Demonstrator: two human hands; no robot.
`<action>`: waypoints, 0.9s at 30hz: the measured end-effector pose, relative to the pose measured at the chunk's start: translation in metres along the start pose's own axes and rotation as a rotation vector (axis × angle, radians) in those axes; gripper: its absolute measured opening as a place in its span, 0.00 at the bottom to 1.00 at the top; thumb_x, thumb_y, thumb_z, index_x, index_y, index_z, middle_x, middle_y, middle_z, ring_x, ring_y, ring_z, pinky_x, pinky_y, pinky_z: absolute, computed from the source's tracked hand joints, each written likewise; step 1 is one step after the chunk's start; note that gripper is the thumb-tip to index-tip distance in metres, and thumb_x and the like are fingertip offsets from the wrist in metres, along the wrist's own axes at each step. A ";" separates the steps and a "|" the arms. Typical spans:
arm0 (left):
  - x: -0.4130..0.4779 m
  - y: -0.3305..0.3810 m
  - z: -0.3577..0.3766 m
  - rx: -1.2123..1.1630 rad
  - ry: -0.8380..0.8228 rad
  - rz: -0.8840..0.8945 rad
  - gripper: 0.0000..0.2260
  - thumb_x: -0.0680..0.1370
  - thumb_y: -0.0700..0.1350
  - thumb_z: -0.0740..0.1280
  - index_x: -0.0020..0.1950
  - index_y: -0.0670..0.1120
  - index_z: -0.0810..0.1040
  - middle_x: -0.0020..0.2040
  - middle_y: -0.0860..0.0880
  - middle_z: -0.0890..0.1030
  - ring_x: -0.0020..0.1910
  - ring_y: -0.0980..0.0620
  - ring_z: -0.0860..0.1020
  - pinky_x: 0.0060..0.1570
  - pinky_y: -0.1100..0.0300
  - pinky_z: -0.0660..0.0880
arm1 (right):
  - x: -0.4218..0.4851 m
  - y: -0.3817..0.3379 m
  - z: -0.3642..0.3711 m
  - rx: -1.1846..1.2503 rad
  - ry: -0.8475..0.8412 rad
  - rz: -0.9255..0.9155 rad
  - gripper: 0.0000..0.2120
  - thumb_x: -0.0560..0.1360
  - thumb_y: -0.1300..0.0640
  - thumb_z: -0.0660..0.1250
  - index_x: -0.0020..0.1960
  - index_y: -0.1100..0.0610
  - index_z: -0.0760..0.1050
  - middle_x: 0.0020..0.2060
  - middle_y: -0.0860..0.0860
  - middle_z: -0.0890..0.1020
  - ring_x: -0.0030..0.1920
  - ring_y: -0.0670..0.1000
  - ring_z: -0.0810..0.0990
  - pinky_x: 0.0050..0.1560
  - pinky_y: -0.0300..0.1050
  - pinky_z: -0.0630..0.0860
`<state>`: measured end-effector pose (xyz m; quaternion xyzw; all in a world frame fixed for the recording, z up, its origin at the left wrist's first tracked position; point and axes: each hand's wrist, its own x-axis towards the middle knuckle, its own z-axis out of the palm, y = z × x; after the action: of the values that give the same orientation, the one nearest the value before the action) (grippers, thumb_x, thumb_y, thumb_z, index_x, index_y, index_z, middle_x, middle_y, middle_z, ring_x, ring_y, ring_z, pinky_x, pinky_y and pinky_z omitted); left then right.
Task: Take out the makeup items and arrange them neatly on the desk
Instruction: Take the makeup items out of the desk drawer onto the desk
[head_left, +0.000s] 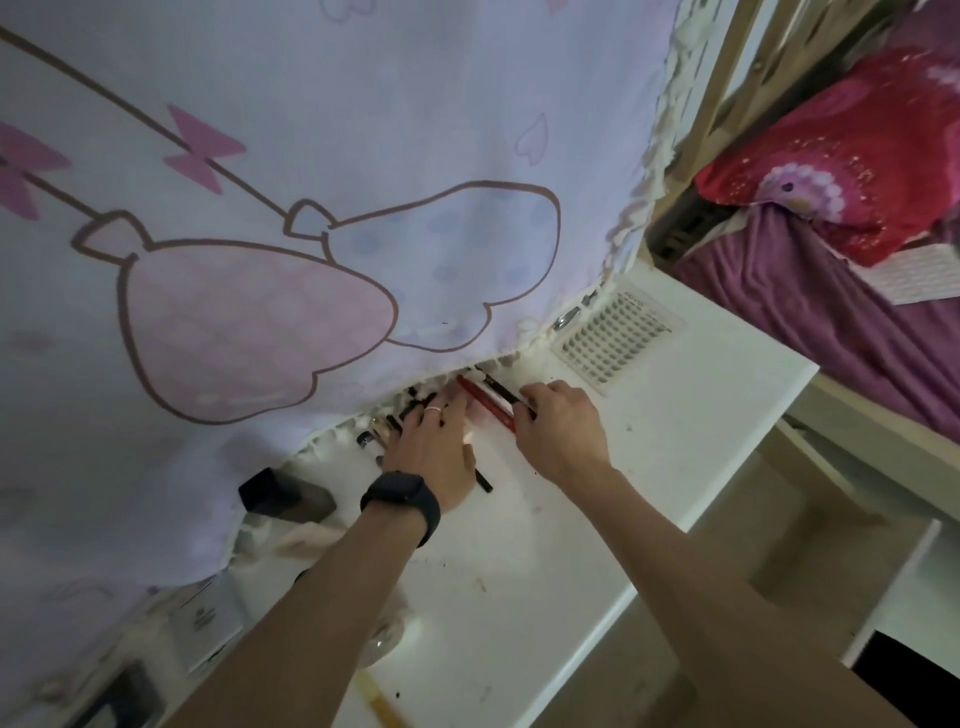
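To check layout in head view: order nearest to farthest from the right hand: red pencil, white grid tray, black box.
1. Red pencil, at the right hand.
2. White grid tray, just beyond.
3. Black box, far left.

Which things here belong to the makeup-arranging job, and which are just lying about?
Job: slim red pencil; slim black pencil in the right hand; small dark tubes by the left hand; white desk.
Lying about: printed lilac curtain; dark rectangular box; red patterned pillow; black wristwatch.
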<state>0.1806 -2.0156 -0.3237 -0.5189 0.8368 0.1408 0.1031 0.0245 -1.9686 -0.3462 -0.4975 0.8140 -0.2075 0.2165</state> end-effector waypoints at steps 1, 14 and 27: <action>0.000 -0.001 0.001 -0.022 -0.001 0.005 0.30 0.81 0.48 0.61 0.81 0.52 0.52 0.80 0.50 0.59 0.76 0.44 0.61 0.72 0.44 0.64 | -0.002 0.001 0.003 0.023 0.014 -0.017 0.14 0.80 0.55 0.60 0.60 0.56 0.80 0.54 0.55 0.81 0.55 0.59 0.75 0.52 0.50 0.73; -0.016 0.025 -0.008 -0.096 0.070 0.051 0.16 0.80 0.48 0.62 0.67 0.48 0.70 0.69 0.46 0.71 0.67 0.44 0.70 0.60 0.50 0.73 | -0.051 0.043 -0.023 0.256 0.021 -0.103 0.13 0.80 0.58 0.64 0.63 0.51 0.81 0.60 0.46 0.82 0.58 0.49 0.79 0.63 0.43 0.74; -0.139 0.176 0.117 -0.403 -0.164 0.414 0.15 0.81 0.49 0.59 0.69 0.54 0.69 0.63 0.50 0.74 0.55 0.49 0.75 0.44 0.56 0.76 | -0.257 0.224 -0.060 -0.317 0.158 0.037 0.10 0.76 0.60 0.66 0.54 0.59 0.83 0.59 0.58 0.82 0.66 0.60 0.74 0.65 0.58 0.71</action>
<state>0.0870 -1.7846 -0.3663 -0.3343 0.8690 0.3633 0.0344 -0.0642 -1.6360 -0.3835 -0.4925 0.8599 -0.1114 0.0744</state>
